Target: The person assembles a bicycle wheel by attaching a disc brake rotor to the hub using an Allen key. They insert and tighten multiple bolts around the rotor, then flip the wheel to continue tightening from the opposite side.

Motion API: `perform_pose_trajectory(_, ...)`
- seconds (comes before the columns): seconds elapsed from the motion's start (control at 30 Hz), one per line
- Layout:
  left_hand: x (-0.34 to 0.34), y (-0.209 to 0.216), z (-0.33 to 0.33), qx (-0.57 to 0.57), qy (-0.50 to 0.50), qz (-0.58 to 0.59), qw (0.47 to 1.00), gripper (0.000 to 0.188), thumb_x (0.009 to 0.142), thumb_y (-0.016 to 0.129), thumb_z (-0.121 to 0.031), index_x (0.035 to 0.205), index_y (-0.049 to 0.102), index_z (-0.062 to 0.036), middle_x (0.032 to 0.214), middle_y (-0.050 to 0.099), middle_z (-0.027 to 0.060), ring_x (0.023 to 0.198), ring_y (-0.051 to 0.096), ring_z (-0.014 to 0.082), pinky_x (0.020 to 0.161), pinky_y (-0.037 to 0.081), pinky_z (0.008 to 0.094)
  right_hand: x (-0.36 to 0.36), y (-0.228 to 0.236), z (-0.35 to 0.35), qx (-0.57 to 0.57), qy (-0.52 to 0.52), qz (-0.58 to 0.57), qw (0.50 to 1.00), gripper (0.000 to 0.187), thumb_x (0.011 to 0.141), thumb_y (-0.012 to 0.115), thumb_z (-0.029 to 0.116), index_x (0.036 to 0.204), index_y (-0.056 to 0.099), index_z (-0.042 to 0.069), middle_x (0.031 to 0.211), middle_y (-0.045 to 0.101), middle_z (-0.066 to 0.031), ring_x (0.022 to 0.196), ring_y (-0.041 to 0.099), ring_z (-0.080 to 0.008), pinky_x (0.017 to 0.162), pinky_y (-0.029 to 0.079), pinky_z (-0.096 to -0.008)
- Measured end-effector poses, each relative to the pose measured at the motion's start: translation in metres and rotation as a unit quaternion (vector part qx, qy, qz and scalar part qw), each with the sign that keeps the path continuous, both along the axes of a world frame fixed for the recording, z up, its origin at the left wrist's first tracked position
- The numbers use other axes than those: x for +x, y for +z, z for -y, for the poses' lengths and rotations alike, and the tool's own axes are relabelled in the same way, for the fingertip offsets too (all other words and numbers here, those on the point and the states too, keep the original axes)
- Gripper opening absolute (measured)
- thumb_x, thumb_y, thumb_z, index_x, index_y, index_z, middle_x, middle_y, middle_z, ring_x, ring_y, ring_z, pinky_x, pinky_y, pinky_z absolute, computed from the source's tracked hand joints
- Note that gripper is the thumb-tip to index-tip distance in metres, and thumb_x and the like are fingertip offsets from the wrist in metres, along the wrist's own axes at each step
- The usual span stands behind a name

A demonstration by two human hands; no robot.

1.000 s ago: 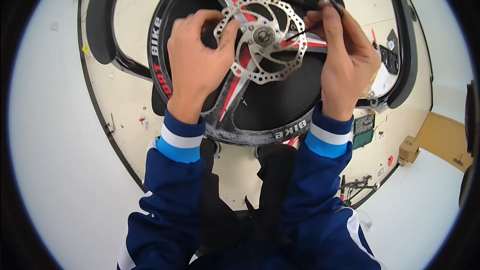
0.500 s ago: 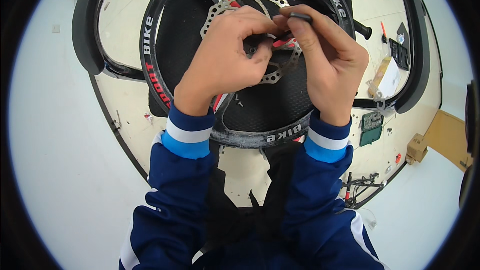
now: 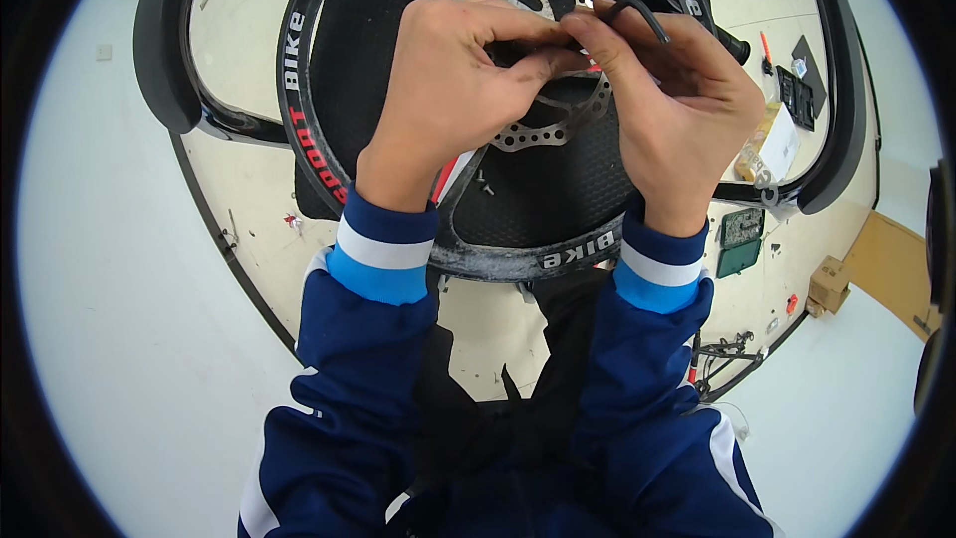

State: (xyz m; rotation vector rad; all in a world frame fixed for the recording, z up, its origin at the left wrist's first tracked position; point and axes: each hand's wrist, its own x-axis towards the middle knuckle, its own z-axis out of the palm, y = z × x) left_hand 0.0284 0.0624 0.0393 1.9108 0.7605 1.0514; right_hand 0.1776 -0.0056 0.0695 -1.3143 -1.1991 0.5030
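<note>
A bicycle wheel [image 3: 478,261] with a black rim lies flat on a black textured seat [image 3: 558,179]. At its hub is a silver disc brake rotor [image 3: 528,136] with drilled holes, partly covered by my hands. My right hand [image 3: 687,105] is closed on a black hex key [image 3: 642,20], whose bent end sticks up past the fingers. Over the rotor, my left hand [image 3: 478,85] is closed in a pinch, its fingertips meeting those of my right hand. What the left fingertips hold is hidden. Two small screws [image 3: 486,187] lie on the seat below the rotor.
Curved black armrests [image 3: 164,50] stand on both sides of the wheel. To the right are a black tool case [image 3: 797,98], an open green case [image 3: 740,241], a cardboard box [image 3: 829,284] and black metal parts [image 3: 725,357] on the floor.
Both hands have shifted slightly right, and their fingertips have come together. The hex key has turned in my right hand, so its bent end now shows more. The view has shifted a little.
</note>
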Motion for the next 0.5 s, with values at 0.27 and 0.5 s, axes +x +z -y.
perform_pose_trajectory(0.27, -0.005, 0.002, -0.002, 0.052, 0.016, -0.003, 0.999, 0.016, 0.079, 0.079, 0.002, 0.095, 0.076, 0.0031, 0.097, 0.076, 0.0129, 0.091, 0.073, 0.0201, 0.081, 0.057, 0.0295, 0.009, -0.004, -0.004, 0.015, 0.077, -0.009, 0.997, 0.017, 0.083, 0.076, -0.002, 0.1, 0.076, -0.003, 0.09, 0.077, -0.0091, 0.082, 0.073, -0.0147, 0.077, 0.057, -0.0248)
perform_pose_trajectory(0.5, -0.01, -0.006, -0.005, 0.056, -0.058, 0.003, 0.997, 0.018, 0.081, 0.074, 0.005, 0.099, 0.077, 0.0025, 0.096, 0.076, 0.014, 0.097, 0.072, 0.0231, 0.085, 0.056, 0.0316, 0.014, -0.003, -0.003, 0.006, 0.098, 0.082, 0.992, 0.02, 0.087, 0.073, -0.003, 0.107, 0.075, -0.004, 0.098, 0.077, -0.0128, 0.091, 0.074, -0.0187, 0.083, 0.058, -0.0277)
